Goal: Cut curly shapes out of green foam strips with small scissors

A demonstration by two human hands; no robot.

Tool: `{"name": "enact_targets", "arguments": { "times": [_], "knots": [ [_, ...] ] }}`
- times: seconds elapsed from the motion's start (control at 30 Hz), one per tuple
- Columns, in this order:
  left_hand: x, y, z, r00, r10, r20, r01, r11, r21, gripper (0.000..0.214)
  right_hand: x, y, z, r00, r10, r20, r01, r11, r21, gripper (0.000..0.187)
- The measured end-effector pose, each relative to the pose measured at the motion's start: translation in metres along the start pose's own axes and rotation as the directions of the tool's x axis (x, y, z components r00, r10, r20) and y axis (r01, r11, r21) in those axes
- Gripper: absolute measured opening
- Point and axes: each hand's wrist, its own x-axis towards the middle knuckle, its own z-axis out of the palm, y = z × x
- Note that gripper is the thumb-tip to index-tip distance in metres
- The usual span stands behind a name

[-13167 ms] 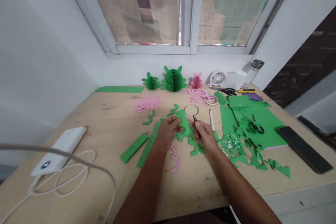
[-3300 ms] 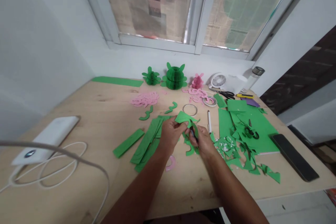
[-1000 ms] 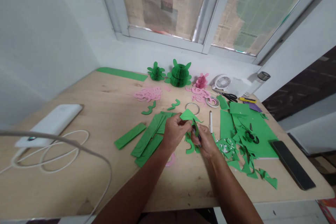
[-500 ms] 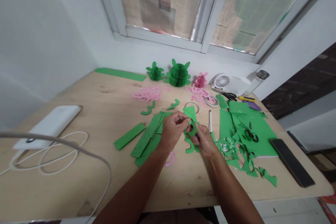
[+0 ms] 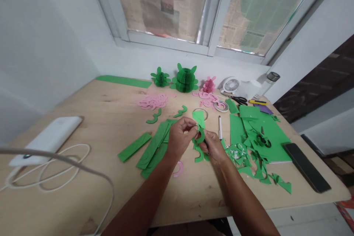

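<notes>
A curved green paper piece point(image 5: 200, 137) is pinched between the thumb and fingers of my left hand point(image 5: 181, 134). My right hand point(image 5: 214, 146) is closed around what looks like scissors point(image 5: 207, 143); only a dark part of the handle shows, and the blades are hidden at the paper. Under and around the hands lie more green cut-outs, among them a curved green cut-out point(image 5: 198, 154). Left of my left hand are stacked green paper strips point(image 5: 155, 145). A pink curved cut-out point(image 5: 178, 169) rests below my wrist.
Green scraps point(image 5: 257, 167) and small black-handled scissors point(image 5: 262, 140) lie on green sheets at the right, beside a black phone point(image 5: 306, 167). Paper honeycomb figures point(image 5: 185, 80), pink cut-outs point(image 5: 152, 101) and a fan point(image 5: 231, 85) stand behind. A white power bank point(image 5: 47, 140) with cable is left.
The view has shifted slightly, so the table's things sit a little further left. Both hands keep their hold, and the curved green paper has turned slightly between them.
</notes>
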Motion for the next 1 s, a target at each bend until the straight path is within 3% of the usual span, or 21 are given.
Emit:
{"name": "enact_targets", "arguments": {
  "times": [0.37, 0.6, 1.0],
  "knots": [
    [0.0025, 0.002, 0.001, 1.0, -0.029, 0.003, 0.029, 0.999, -0.033, 0.023, -0.0014, -0.004, 0.0043, 0.999, -0.023, -0.023, 0.023, 0.999, -0.029, 0.051],
    [0.0016, 0.0061, 0.0022, 0.997, -0.073, -0.022, 0.072, 0.997, -0.039, 0.019, -0.0008, -0.0032, 0.004, 0.999, -0.02, -0.035, 0.018, 0.999, -0.035, 0.051],
    [0.0022, 0.0068, 0.0014, 0.998, -0.046, -0.048, 0.044, 0.999, -0.032, 0.017, -0.0015, -0.0053, 0.0057, 1.0, -0.013, -0.028, 0.012, 0.999, -0.035, 0.051]
  ]
}}
